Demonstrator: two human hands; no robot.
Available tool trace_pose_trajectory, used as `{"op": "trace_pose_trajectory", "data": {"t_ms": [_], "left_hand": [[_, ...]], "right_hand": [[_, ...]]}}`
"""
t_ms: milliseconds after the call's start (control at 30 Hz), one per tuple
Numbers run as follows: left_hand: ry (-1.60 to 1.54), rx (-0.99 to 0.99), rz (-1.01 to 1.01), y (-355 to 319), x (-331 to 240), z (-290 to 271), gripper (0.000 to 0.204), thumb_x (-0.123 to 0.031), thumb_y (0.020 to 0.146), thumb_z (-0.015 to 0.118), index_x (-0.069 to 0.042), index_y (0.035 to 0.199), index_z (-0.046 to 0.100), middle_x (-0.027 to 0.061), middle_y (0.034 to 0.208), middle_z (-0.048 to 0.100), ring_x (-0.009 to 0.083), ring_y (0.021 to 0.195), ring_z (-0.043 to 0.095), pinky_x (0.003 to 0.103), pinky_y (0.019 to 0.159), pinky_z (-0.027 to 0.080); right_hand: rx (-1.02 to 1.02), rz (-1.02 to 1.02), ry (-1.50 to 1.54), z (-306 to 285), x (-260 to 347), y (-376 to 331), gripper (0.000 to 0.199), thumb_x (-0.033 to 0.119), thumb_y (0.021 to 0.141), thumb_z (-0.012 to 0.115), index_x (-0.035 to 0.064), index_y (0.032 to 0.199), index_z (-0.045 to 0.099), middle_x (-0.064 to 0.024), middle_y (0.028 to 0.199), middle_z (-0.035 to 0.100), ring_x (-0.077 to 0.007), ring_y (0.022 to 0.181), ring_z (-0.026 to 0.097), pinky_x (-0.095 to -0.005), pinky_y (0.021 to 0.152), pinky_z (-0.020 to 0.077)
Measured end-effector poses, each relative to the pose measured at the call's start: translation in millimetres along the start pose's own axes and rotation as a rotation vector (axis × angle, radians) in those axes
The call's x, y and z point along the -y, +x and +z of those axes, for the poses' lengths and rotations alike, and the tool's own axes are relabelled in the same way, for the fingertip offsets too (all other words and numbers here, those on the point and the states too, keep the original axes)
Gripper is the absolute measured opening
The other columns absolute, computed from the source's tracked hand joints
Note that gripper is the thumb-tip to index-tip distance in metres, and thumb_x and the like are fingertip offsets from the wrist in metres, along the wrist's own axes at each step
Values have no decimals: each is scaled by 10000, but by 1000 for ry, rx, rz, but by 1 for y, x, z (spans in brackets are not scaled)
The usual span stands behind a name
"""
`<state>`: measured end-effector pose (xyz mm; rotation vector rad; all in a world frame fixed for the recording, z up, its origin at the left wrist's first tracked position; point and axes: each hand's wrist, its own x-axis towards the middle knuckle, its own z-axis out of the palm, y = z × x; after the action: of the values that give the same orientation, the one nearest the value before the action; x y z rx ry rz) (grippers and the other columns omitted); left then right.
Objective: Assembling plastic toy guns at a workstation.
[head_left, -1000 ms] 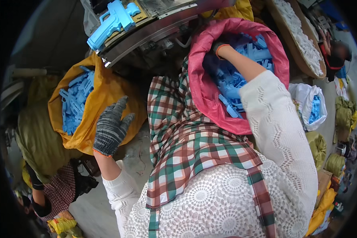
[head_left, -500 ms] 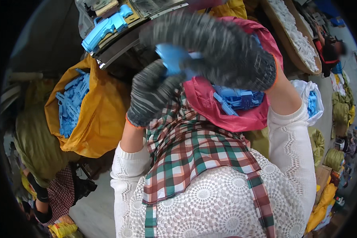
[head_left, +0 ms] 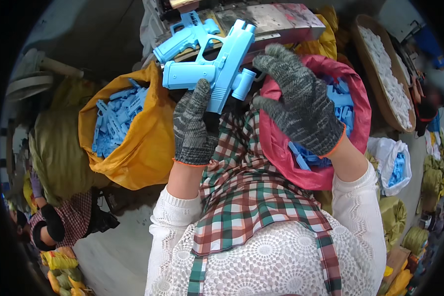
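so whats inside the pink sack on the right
The pink sack holds loose light blue plastic parts, seen near its far rim and low in its mouth. The gloved right hand covers the middle, so how full it is cannot be seen.

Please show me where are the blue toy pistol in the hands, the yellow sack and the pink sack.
blue toy pistol [head_left: 221, 69]: head view, on its body above the grip.
yellow sack [head_left: 143, 148]: head view, on its outer wall.
pink sack [head_left: 276, 143]: head view, on its near wall.
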<state>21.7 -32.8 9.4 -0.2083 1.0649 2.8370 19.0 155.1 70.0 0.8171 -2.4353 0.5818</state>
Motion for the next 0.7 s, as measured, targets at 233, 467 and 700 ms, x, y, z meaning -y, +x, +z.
{"op": "trace_pose_trajectory", "data": {"t_ms": [233,467,700], "left_hand": [[737,-16,558,17,-5,6,216,-182,924,558,3,1024,611,70,969,619,103,833,571,267,758,475],[1918,45,452,87,-103,7,595,-366,817,653,-87,1300,445,184,1272,505,339,1152,497,416,972,391],[2311,-122,888,70,-90,-18,543,-254,801,637,-110,1290,452,154,1182,555,359,1050,521,439,899,408]], "right_hand": [[-151,-54,355,8,-22,20,415,35,688,720,37,1074,566,-144,1041,601,-253,924,610,-348,802,507],[-63,-77,350,-6,-55,24,445,16,746,694,80,1159,544,-88,1075,593,-182,948,596,-313,830,495],[-22,-75,426,22,-62,36,493,35,747,689,100,1206,522,-108,1130,576,-251,1031,583,-333,863,479]]}}
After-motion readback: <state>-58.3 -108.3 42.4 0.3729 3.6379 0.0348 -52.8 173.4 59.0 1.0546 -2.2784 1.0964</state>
